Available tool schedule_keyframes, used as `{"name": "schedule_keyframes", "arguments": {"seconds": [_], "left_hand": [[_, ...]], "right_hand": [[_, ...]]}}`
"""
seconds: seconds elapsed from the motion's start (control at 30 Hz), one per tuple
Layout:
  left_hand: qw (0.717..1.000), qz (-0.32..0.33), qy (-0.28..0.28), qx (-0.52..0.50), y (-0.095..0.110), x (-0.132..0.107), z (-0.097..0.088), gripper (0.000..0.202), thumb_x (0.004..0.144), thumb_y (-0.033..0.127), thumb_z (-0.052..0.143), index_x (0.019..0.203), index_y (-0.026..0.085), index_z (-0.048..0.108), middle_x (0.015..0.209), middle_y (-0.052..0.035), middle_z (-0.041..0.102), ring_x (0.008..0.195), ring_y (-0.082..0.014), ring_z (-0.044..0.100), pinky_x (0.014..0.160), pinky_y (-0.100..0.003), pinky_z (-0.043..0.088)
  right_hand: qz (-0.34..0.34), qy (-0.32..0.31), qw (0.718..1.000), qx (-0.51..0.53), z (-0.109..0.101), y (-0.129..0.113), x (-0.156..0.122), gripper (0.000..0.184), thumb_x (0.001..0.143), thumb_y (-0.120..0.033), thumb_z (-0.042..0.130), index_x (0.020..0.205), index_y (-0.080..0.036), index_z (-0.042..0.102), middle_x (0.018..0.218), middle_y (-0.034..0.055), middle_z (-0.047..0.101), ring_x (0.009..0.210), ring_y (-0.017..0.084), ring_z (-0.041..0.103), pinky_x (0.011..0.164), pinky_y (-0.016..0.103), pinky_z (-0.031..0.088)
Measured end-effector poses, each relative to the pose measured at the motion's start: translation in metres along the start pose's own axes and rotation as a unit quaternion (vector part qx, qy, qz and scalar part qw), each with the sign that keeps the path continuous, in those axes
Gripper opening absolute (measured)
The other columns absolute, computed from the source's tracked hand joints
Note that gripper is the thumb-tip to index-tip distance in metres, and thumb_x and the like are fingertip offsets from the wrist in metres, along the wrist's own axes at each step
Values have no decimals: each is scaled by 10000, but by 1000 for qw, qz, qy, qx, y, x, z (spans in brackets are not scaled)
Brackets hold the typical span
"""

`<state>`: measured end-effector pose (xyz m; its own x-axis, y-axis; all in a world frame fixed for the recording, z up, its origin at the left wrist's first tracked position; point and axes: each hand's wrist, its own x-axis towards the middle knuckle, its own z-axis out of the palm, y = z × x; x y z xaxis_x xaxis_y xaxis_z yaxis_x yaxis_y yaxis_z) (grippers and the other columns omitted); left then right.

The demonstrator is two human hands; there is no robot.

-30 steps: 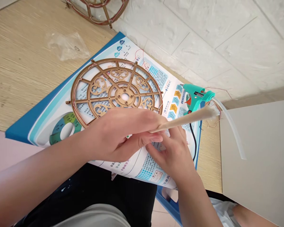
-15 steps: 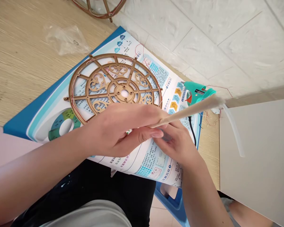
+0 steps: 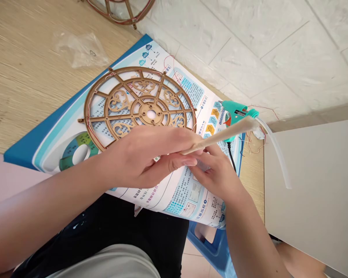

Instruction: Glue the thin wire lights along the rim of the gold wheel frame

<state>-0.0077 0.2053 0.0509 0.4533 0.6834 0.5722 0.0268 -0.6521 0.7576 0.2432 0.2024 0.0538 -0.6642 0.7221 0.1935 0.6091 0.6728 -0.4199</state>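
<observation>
My left hand [image 3: 153,154] pinches the thin end of a pale, tapered stick [image 3: 226,135] between thumb and fingers. The stick slants up to the right, its wide end blurred. Close against it, my right hand [image 3: 217,170] has its fingers curled together; what they hold is mostly hidden, with a bit of something clear showing at the fingertips. Behind my hands a round gold-brown openwork frame [image 3: 152,104] with scroll ornaments and thin red wire along its rim lies on a printed board [image 3: 188,189]. Right of it, partly behind the stick, is a turquoise glue gun [image 3: 234,108] with a translucent glue stick [image 3: 278,154] curving out.
A second round frame [image 3: 132,15] leans at the wall [image 3: 249,50]. A crumpled clear bag [image 3: 84,50] lies on the wooden table [image 3: 23,77]. Loose red wires [image 3: 253,143] and a black cord [image 3: 232,154] are near the glue gun. A white panel [image 3: 313,185] stands at right, a blue stool [image 3: 211,247] below.
The view has shifted slightly, so the glue gun and white panel appear a little further left. Both hands keep nearly the same pose, the stick still in my left hand.
</observation>
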Motion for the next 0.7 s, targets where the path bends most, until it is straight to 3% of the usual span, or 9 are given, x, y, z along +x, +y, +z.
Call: {"name": "schedule_keyframes", "arguments": {"seconds": [0.2, 0.3, 0.4, 0.47, 0.57, 0.7], "left_hand": [[999, 17, 2, 32, 2, 0, -1, 129, 1088, 281, 504, 1037, 253, 619, 1035, -38, 781, 886, -154, 729, 788, -311, 599], [998, 20, 14, 50, 2, 0, -1, 125, 1091, 294, 510, 1056, 253, 622, 991, -29, 778, 848, -148, 723, 755, -301, 594], [997, 39, 27, 61, 2, -2, 1, 128, 1096, 282, 508, 1080, 232, 625, 1049, -35, 789, 921, -140, 741, 825, -280, 602], [995, 60, 41, 71, 2, -2, 1, 118, 1096, 260, 509, 1104, 217, 619, 1069, -36, 789, 939, -132, 745, 848, -260, 598], [991, 67, 59, 96, 2, -3, 1, 124, 1100, 268, 506, 1095, 213, 617, 951, -10, 770, 820, -114, 720, 759, -220, 567], [993, 61, 54, 90, 3, -3, 0, 144, 1104, 278, 501, 1063, 205, 619, 933, -6, 764, 809, -104, 715, 727, -199, 536]], "right_hand": [[5, 10, 998, -55, 5, -11, -2, 167, 1040, -143, 588, 1110, -185, 734, 1127, 119, 704, 1028, 237, 688, 822, 406, 585], [-19, 11, 997, -73, 4, -11, -1, 176, 1040, -128, 587, 1105, -198, 735, 1122, 111, 715, 1015, 224, 696, 775, 371, 574], [-55, 6, 994, -96, 1, -9, 1, 149, 1041, -133, 586, 1064, -180, 725, 1069, 108, 724, 947, 212, 693, 713, 345, 560], [-79, -6, 990, -114, -1, -9, 3, 150, 1039, -124, 569, 1041, -164, 713, 1014, 100, 722, 895, 206, 680, 693, 339, 553], [-103, -39, 983, -145, -4, -10, 7, 188, 1032, -96, 526, 970, -156, 693, 965, 93, 706, 826, 198, 646, 665, 338, 534], [-136, -97, 970, -174, -10, -8, 17, 305, 1059, -115, 408, 912, -175, 668, 872, 74, 648, 710, 196, 560, 543, 340, 416]]}}
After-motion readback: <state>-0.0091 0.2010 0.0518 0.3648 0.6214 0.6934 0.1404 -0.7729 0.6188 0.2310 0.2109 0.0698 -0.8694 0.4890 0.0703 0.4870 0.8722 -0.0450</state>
